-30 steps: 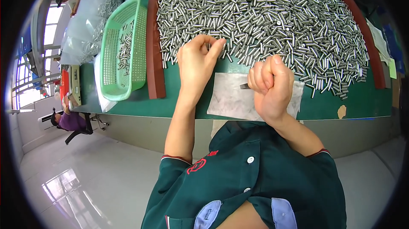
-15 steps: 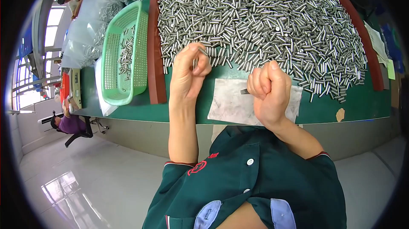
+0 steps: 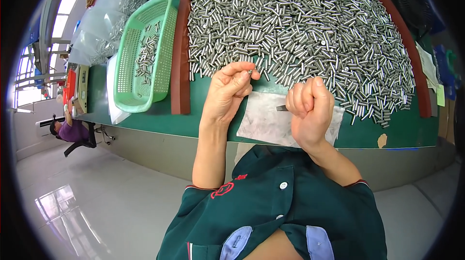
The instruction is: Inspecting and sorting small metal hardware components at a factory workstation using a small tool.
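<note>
My left hand [image 3: 226, 94] is closed in a pinch, with a small metal pin [image 3: 250, 71] between thumb and forefinger, seen nearly end-on. It hovers just off the near edge of a broad heap of short steel pins [image 3: 300, 27]. To its right, my right hand [image 3: 311, 110] is curled into a fist. From that fist a dark, flat-ended metal tool [image 3: 281, 108] pokes out on the left; its rest is hidden in my fingers. Below my hands lies a smudged white cloth or sheet [image 3: 264, 123] on the green tabletop.
Red-brown bars [image 3: 181, 66] fence the heap. At left stands a green perforated basket [image 3: 167, 61] with some pins inside. Clear bags of pins [image 3: 99, 30] sit beyond it, beside a scale [image 3: 81, 85]. A black fan [image 3: 411, 3] is at far right. Another person [image 3: 72, 129] sits at far left.
My left hand has moved right, closer to my right hand, still pinching a pin. My right hand has stayed nearly in place with the tool. The whole view has shifted slightly.
</note>
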Available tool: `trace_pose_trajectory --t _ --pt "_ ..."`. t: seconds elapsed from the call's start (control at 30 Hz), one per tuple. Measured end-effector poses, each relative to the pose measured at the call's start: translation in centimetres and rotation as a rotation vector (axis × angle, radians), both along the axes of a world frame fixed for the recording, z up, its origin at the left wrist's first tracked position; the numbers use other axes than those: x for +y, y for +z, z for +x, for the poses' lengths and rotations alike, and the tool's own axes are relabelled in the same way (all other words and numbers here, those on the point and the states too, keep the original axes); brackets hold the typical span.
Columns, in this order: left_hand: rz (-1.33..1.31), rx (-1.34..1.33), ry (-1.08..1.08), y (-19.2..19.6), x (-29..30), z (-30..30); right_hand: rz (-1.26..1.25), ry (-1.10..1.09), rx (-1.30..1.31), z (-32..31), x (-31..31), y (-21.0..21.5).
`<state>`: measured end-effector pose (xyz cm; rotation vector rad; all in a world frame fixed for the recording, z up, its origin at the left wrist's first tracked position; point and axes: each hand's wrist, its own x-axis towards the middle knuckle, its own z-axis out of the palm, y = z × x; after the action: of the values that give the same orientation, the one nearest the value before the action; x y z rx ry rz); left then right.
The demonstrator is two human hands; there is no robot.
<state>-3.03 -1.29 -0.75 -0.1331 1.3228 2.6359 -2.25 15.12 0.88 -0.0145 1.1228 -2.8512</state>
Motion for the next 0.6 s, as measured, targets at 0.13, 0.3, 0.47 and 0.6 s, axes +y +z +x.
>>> trace_pose_trajectory --t 0.13,0.3,0.47,0.6 --pt "0.010 -0.014 0.004 0.22 0.13 0.07 -0.008 -0.002 0.002 -0.02 0.00 -0.05" --pt "0.020 -0.023 0.002 0.26 0.24 0.09 -0.006 0.001 0.009 -0.05 0.03 -0.10" --pt "0.024 -0.033 -0.013 0.29 0.20 0.08 -0.003 -0.003 0.011 -0.02 0.03 0.00" --pt "0.069 -0.035 0.094 0.47 0.61 0.10 0.038 -0.010 0.006 -0.12 -0.06 -0.30"
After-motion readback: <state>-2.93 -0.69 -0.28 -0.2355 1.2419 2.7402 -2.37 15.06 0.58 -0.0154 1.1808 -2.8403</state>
